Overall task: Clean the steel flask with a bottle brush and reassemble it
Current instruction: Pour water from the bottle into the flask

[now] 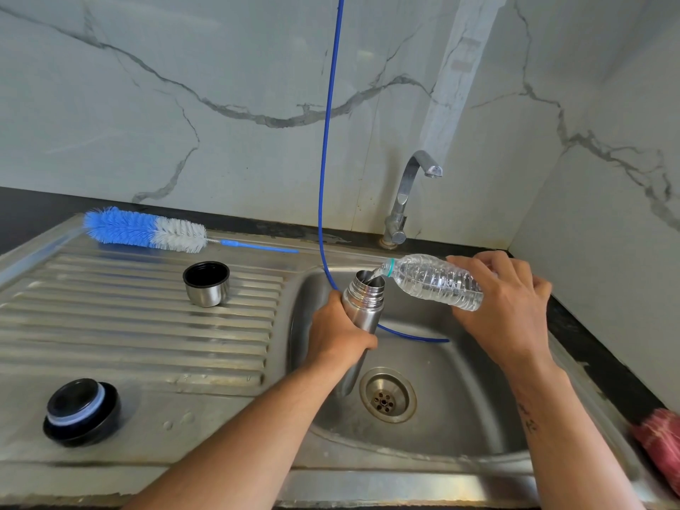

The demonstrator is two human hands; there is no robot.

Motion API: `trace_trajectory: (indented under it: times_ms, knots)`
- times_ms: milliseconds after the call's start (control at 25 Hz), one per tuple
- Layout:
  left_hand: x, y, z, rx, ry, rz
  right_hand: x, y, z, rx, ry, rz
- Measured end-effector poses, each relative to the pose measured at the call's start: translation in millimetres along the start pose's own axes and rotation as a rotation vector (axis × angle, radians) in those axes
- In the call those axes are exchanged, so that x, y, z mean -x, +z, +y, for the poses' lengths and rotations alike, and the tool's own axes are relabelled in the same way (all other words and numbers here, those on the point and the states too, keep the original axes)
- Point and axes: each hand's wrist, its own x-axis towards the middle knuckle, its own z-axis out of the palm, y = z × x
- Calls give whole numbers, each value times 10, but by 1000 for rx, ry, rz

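Note:
My left hand grips the open steel flask around its body and holds it over the sink basin, tilted slightly. A clear plastic water bottle is tipped in my right hand, its neck at the flask's mouth with water running in. On the ribbed drainboard stands the flask's steel cup, mouth up. Its black stopper sits near the front left. The blue and white bottle brush lies along the drainboard's back edge.
A steel tap rises behind the basin, at the marble wall. A thin blue hose hangs down from above and curls into the basin behind the flask. The drain is open. A red cloth lies on the right counter.

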Motion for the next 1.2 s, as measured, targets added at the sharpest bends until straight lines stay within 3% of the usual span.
trace_trajectory:
  times_ms: [1200]
  knots:
    - [-16,16,-15,-13,11,3,-2,-19,-6,-20,-6,95]
